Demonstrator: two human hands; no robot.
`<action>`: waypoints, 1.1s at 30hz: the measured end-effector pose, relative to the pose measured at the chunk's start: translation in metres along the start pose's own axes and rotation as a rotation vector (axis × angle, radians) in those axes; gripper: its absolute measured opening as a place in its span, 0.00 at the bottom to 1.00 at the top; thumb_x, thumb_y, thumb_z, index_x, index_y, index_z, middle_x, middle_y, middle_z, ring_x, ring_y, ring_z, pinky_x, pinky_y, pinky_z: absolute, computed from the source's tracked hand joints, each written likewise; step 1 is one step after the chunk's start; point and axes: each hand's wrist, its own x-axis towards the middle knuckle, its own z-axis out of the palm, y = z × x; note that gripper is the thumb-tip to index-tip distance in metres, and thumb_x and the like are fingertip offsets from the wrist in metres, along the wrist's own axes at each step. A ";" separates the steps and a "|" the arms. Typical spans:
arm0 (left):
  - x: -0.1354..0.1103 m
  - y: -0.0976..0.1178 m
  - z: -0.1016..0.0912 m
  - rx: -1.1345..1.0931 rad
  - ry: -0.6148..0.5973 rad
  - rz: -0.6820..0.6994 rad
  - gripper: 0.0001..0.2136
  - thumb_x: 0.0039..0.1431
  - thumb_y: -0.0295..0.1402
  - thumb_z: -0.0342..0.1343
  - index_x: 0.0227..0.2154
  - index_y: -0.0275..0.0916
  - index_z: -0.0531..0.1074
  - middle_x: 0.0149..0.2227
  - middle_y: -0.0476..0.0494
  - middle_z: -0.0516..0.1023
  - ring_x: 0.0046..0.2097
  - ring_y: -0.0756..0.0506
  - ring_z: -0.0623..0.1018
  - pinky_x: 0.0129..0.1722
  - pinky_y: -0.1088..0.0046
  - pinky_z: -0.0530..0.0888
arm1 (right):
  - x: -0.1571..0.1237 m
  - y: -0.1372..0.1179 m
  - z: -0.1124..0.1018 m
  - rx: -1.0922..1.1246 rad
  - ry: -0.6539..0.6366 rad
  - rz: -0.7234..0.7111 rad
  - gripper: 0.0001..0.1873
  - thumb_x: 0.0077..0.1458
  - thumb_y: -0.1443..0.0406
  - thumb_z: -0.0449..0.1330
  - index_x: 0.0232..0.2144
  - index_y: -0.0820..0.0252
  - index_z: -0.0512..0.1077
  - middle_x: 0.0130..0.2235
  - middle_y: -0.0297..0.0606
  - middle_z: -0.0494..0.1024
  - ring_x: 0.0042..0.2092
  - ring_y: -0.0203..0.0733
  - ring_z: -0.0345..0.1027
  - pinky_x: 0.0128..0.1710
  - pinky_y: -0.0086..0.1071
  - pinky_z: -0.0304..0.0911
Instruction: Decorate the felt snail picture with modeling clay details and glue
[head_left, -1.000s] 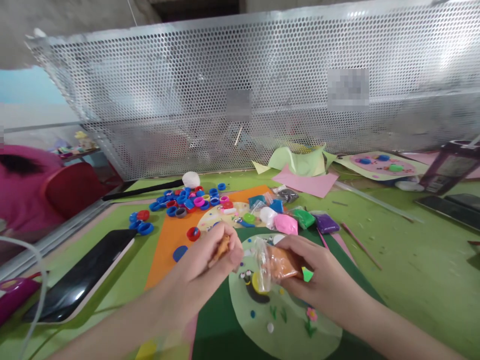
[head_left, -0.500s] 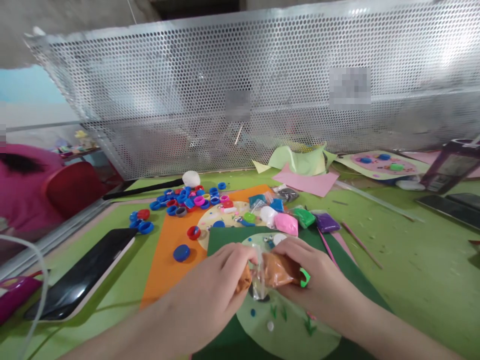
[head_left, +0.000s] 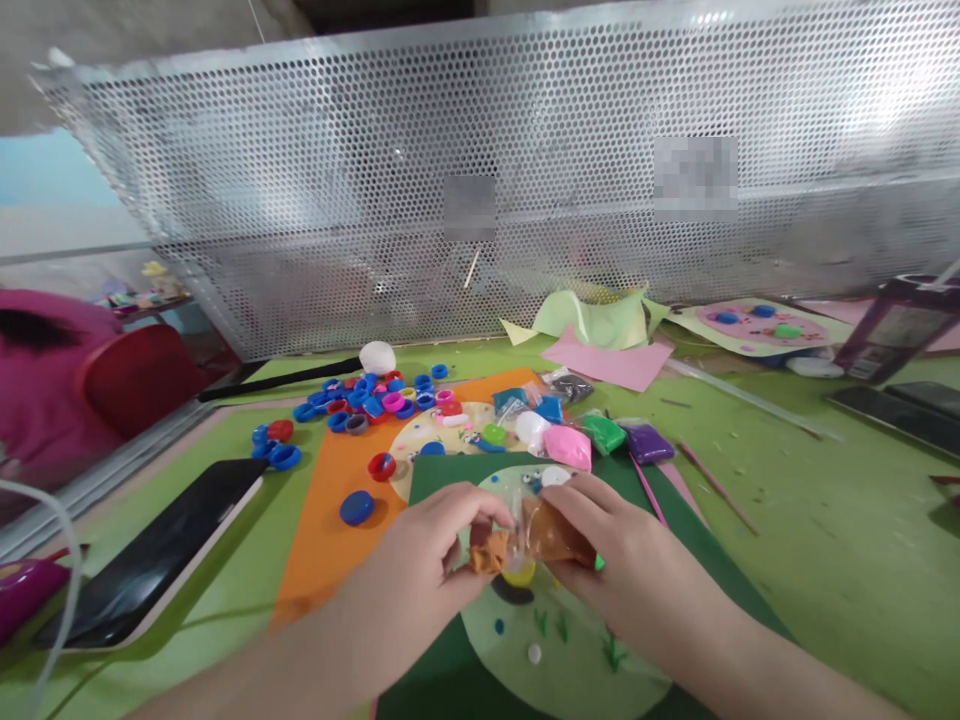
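Note:
My right hand (head_left: 622, 560) grips a clear plastic bag of orange clay (head_left: 547, 530). My left hand (head_left: 420, 570) pinches a torn lump of orange clay (head_left: 489, 552) at the bag's mouth. Both hands hover over a pale green paper disc (head_left: 562, 650) with small clay shapes stuck on it, lying on a dark green sheet (head_left: 442, 660). Just beyond the hands lie small bags of pink clay (head_left: 568, 446), green clay (head_left: 604, 433) and purple clay (head_left: 648, 442).
Several blue, red and pink bottle caps (head_left: 367, 400) are scattered over an orange sheet (head_left: 330, 510). A black tablet (head_left: 157, 550) lies at the left. A perforated metal screen (head_left: 480, 180) closes the back. Coloured papers (head_left: 607, 340) lie beyond; a person in pink (head_left: 45, 380) sits far left.
My left hand came down from a raised position and met the bag held in my right hand. Both hands sank lower over the green disc, and the orange lump now sits at the bag's mouth.

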 end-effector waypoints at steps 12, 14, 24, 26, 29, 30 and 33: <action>-0.005 -0.005 0.009 0.098 0.019 0.166 0.11 0.50 0.21 0.48 0.33 0.44 0.65 0.33 0.53 0.70 0.34 0.50 0.70 0.33 0.77 0.66 | -0.004 -0.003 0.004 -0.058 0.012 -0.055 0.16 0.44 0.76 0.56 0.37 0.58 0.69 0.36 0.37 0.72 0.32 0.42 0.70 0.28 0.35 0.67; -0.003 -0.001 0.005 0.037 0.011 0.120 0.09 0.52 0.23 0.50 0.33 0.44 0.66 0.33 0.53 0.70 0.34 0.50 0.70 0.33 0.76 0.66 | -0.002 -0.002 0.000 -0.042 0.025 -0.064 0.17 0.44 0.75 0.56 0.38 0.58 0.69 0.37 0.37 0.72 0.32 0.42 0.70 0.28 0.35 0.67; 0.025 -0.002 -0.033 -0.918 -0.102 -0.225 0.11 0.53 0.37 0.61 0.29 0.39 0.63 0.23 0.56 0.62 0.25 0.54 0.63 0.22 0.81 0.59 | 0.009 0.017 -0.019 0.222 0.289 0.089 0.14 0.54 0.62 0.53 0.44 0.58 0.66 0.40 0.43 0.74 0.36 0.44 0.69 0.34 0.36 0.66; 0.027 -0.005 -0.030 -0.945 -0.120 -0.276 0.11 0.53 0.37 0.59 0.29 0.40 0.61 0.22 0.57 0.59 0.24 0.55 0.61 0.21 0.81 0.58 | 0.010 0.014 -0.018 0.467 0.239 0.132 0.17 0.55 0.59 0.53 0.46 0.57 0.64 0.39 0.40 0.75 0.37 0.43 0.69 0.35 0.35 0.66; 0.029 -0.006 -0.024 -0.971 -0.189 -0.346 0.11 0.56 0.40 0.52 0.27 0.40 0.58 0.21 0.58 0.56 0.21 0.55 0.57 0.19 0.80 0.57 | 0.010 0.009 -0.016 0.915 0.121 0.223 0.19 0.54 0.55 0.54 0.47 0.55 0.63 0.36 0.36 0.75 0.35 0.40 0.70 0.34 0.33 0.67; 0.029 -0.006 -0.022 -0.973 -0.207 -0.353 0.12 0.56 0.42 0.50 0.26 0.40 0.57 0.20 0.58 0.55 0.20 0.55 0.56 0.18 0.80 0.56 | 0.010 0.008 -0.016 1.063 0.061 0.245 0.18 0.54 0.55 0.54 0.45 0.56 0.64 0.35 0.36 0.75 0.34 0.39 0.70 0.33 0.32 0.67; 0.026 -0.005 -0.019 -0.951 -0.226 -0.314 0.17 0.57 0.43 0.50 0.21 0.40 0.54 0.17 0.60 0.51 0.18 0.56 0.51 0.17 0.79 0.52 | 0.010 0.005 -0.016 1.393 -0.126 0.280 0.15 0.48 0.56 0.57 0.37 0.58 0.68 0.34 0.38 0.74 0.32 0.39 0.70 0.27 0.31 0.66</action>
